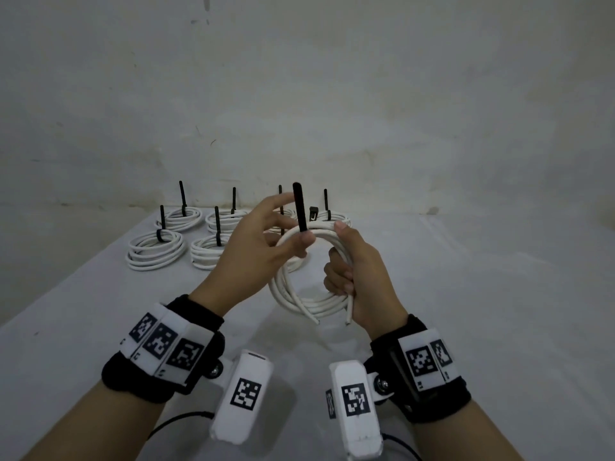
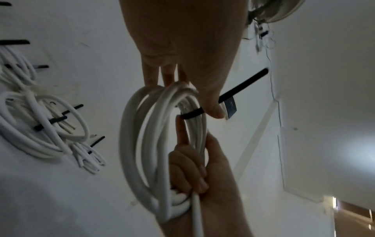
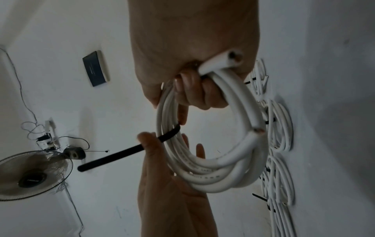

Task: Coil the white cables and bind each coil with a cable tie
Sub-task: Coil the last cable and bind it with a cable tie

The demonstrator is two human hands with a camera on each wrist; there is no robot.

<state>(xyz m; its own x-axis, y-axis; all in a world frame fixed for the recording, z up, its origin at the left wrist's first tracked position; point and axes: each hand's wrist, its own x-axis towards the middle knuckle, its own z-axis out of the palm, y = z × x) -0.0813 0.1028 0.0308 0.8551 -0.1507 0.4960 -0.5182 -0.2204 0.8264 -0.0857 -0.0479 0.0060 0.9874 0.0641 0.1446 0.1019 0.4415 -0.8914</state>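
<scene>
We hold a white coil upright above the counter. Our right hand grasps it at 3 o'clock, fingers curled round the strands and both cut ends. Our left hand pinches a black tie wrapped round the coil at 12 o'clock, its tail pointing up. Bound coils lie on the counter at 10 o'clock.

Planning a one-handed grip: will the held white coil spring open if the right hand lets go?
Probably: the white coil is thick, stiff-looking cable, its cut ends jutting free. The black tie looks unfastened, merely pinched by the left hand; the right hand bunches the loops.
</scene>
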